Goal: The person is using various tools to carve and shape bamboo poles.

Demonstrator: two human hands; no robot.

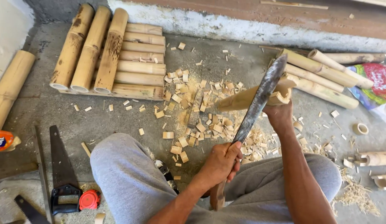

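Above the chip-strewn concrete floor [56,112], the left hand [221,162] grips a long machete [259,99] whose blade rests on the bamboo piece [247,97] clamped by the right hand [280,114]; a glancing slip off the bamboo could, I judge, reach those fingers.

The machete [259,97] is showing a dull, worn grey metal blade and a smooth wooden handle. The bamboo piece [247,98] is showing pale, matt cut wood. The bamboo chips [197,120] are lying dry and rough on the coarse, matt concrete floor [118,120].
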